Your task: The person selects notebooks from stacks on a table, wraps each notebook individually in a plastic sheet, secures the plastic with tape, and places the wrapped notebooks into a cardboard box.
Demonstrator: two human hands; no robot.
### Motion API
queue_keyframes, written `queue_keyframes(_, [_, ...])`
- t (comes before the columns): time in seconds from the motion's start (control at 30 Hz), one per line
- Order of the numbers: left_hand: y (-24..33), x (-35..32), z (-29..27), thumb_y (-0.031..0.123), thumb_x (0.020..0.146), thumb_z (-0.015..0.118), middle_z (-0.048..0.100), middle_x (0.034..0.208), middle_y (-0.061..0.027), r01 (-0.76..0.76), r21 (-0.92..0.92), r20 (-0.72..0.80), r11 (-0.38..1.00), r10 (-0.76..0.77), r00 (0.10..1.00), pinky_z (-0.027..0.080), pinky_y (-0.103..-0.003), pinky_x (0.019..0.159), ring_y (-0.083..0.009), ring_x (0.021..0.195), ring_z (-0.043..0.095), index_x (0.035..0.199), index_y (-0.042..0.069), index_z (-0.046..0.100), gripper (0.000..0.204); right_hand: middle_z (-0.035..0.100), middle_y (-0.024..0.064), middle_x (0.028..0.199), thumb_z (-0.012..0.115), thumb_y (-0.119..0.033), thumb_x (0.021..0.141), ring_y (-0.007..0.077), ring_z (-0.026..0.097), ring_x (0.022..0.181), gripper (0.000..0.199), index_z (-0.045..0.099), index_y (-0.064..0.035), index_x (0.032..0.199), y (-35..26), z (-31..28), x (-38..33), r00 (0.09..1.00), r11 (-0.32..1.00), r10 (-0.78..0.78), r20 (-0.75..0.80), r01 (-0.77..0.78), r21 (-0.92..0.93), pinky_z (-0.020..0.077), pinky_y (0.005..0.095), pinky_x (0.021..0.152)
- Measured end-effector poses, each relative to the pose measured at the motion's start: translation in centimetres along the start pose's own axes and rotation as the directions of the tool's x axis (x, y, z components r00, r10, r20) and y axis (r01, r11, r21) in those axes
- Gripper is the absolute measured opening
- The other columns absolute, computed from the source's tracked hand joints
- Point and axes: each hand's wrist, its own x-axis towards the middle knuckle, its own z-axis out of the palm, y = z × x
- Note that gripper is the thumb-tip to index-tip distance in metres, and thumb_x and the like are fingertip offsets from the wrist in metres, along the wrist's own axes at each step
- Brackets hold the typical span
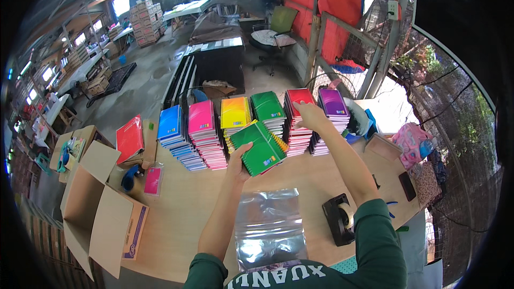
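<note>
**Notebooks sorted by colour along the far side of the table**

At the far left an open cardboard box (99, 208) stands off the table's (187, 208) near corner, with a red notebook (129, 138) lying just beyond it. Along the table's far side runs a row of spiral notebook stacks: blue (170, 123), pink (201, 119), yellow-orange (234, 113), green (267, 108), red (299, 99) and purple (333, 103). The left hand (239, 161) grips a green notebook (261, 149), fingers closed on its near-left corner, holding it tilted just in front of the yellow-orange and green stacks. The right hand (309, 115) rests on top of the red stack, fingers bent over the top notebook; whether it actually pinches it I cannot tell. Near the person lies a clear plastic bag (267, 227), and to its right a black tape dispenser (338, 218).
</note>
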Motion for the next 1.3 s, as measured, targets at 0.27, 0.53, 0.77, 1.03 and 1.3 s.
queue_keyframes(0.27, [-1.2, -0.1, -0.2, 0.016, 0.091, 0.063, 0.065, 0.112, -0.0135, 0.068, 0.017, -0.085, 0.998, -0.066, 0.994, 0.058, -0.041, 0.084, -0.0249, 0.098, 0.067, 0.127, 0.000, 0.051, 0.042, 0.069, 0.0142, 0.078, 0.062, 0.003, 0.078, 0.0232, 0.066, 0.063, 0.023, 0.071, -0.0020, 0.098, -1.0, -5.7, -4.5, 0.842, 0.743, 0.387, -0.375, -0.043, 0.668, 0.0498, 0.0378, 0.060])
queue_keyframes(0.53, [-4.5, -1.2, 0.0, 0.040, 0.089, 0.068, 0.061, 0.127, -0.0175, 0.220, 0.013, 0.050, 0.975, -0.221, 0.974, 0.055, -0.046, 0.093, -0.0283, 0.111, 0.063, 0.132, 0.002, 0.049, 0.060, 0.070, 0.0125, 0.113, 0.056, 0.017, 0.063, 0.0307, 0.055, 0.124, 0.042, 0.074, -0.0033, 0.095, -3.9, -4.6, -7.2, 0.882, 0.178, -0.380, -0.279, 0.366, 0.914, 0.0400, 0.0426, 0.108])
queue_keyframes(0.77, [-6.8, -3.6, -0.8, 0.014, 0.085, 0.068, 0.063, 0.120, -0.0170, 0.260, -0.077, 0.026, 0.962, -0.259, 0.966, 0.055, -0.044, 0.090, -0.0281, 0.104, 0.065, 0.129, 0.000, 0.049, 0.050, 0.064, 0.0175, 0.120, 0.068, -0.005, 0.079, 0.0328, 0.052, 0.125, 0.045, 0.063, -0.0070, 0.123, 1.8, -2.6, -6.1, 0.861, 0.926, 0.286, -0.420, -0.136, 0.351, 0.0395, 0.0452, 0.106])
queue_keyframes(1.03, [-7.4, -4.2, -1.4, 0.012, 0.085, 0.065, 0.062, 0.119, -0.0175, 0.210, 0.010, -0.100, 0.978, -0.208, 0.973, 0.054, -0.045, 0.092, -0.0288, 0.105, 0.065, 0.128, -0.003, 0.047, 0.049, 0.072, 0.0160, 0.099, 0.061, 0.008, 0.079, 0.0306, 0.070, 0.090, 0.025, 0.071, 0.0004, 0.101, 6.1, -1.7, -11.4, 0.681, 0.860, 0.437, -0.587, -0.127, 0.494, 0.0553, 0.0346, 0.078])
queue_keyframes(1.3, [-11.3, -10.0, 0.4, 0.050, 0.088, 0.065, 0.063, 0.118, -0.0118, 0.035, -0.100, -0.019, 0.994, -0.037, 0.999, 0.055, -0.045, 0.091, -0.0257, 0.105, 0.065, 0.129, 0.004, 0.051, 0.063, 0.069, 0.0121, 0.112, 0.069, -0.012, 0.072, 0.0302, 0.067, 0.105, 0.037, 0.070, -0.0069, 0.109, -13.9, -5.1, -23.2, 0.842, 0.913, -0.262, -0.472, 0.375, 0.162, 0.0519, 0.0416, 0.091])
